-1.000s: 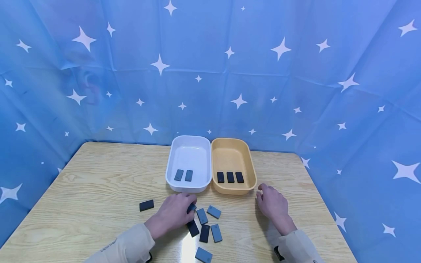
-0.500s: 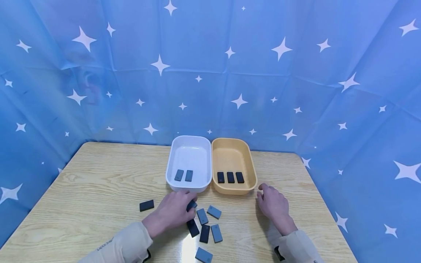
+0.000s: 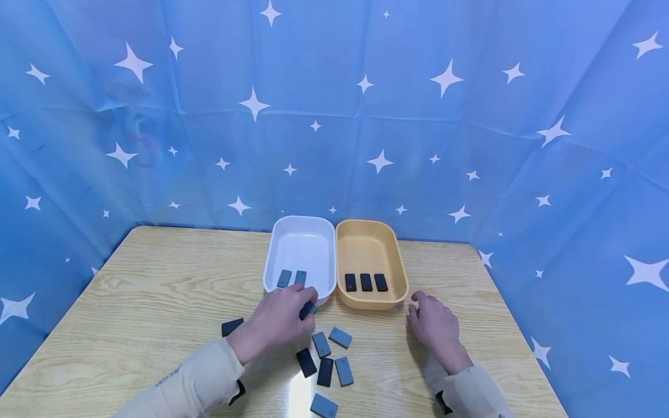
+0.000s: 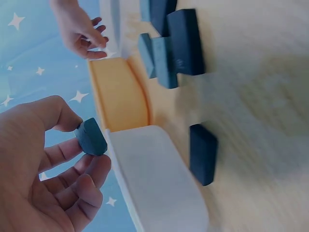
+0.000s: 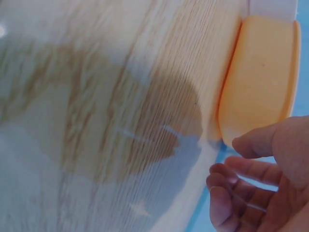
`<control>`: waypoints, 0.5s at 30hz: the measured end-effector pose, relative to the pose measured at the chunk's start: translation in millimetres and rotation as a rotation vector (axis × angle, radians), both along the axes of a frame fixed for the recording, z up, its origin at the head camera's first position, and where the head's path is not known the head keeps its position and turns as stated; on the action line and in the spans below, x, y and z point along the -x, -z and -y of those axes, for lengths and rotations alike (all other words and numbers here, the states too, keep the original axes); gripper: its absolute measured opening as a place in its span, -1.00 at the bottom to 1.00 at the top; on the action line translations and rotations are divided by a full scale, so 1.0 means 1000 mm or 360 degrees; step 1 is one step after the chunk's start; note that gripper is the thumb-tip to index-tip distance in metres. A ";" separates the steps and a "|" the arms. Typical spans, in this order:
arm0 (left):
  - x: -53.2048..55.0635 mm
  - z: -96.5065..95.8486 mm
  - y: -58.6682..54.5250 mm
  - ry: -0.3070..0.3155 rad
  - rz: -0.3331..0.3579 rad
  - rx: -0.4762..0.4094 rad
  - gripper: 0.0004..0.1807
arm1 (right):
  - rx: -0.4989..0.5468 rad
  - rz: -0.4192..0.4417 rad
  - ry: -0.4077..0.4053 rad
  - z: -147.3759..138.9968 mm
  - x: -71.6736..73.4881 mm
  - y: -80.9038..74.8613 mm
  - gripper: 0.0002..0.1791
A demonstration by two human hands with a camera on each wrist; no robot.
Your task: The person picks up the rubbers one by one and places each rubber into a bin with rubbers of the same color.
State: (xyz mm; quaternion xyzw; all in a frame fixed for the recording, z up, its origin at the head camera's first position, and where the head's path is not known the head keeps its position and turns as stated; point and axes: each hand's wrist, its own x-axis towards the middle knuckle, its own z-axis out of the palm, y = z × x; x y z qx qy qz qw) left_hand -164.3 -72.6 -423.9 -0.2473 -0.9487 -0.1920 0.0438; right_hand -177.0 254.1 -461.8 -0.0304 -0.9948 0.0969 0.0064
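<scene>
My left hand pinches a small blue-grey rectangular block between thumb and fingertips, raised just in front of the white tray. Inside that tray lie two similar blocks, one of them a blue-grey block at the left; the hand partly covers the other. Three black blocks stand in a row in the orange tray, the middle black block among them. My right hand holds nothing and hovers with loosely bent fingers beside the orange tray's front right corner.
On the wooden table, several loose blocks lie in front of the trays, including a blue-grey block and a black block. Another black block sits apart at the left, partly behind the left wrist. A star-patterned blue curtain hangs behind.
The left hand has lifted a blue-grey block from the loose group and moved it forward to the white tray's front edge. My right hand has stayed in place.
</scene>
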 end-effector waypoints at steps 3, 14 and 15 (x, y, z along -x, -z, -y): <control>0.003 -0.002 -0.005 -0.0010 -0.0023 -0.0005 -0.75 | -0.0009 0.0010 0.0003 0.000 0.000 -0.001 -0.69; 0.019 -0.009 -0.013 -0.0079 -0.0094 -0.0038 -0.77 | -0.0012 -0.0007 0.0010 -0.001 0.001 -0.003 -0.68; 0.021 -0.010 -0.014 -0.0087 -0.0091 -0.0042 -0.77 | -0.0011 -0.0001 0.0011 -0.001 0.001 -0.003 -0.67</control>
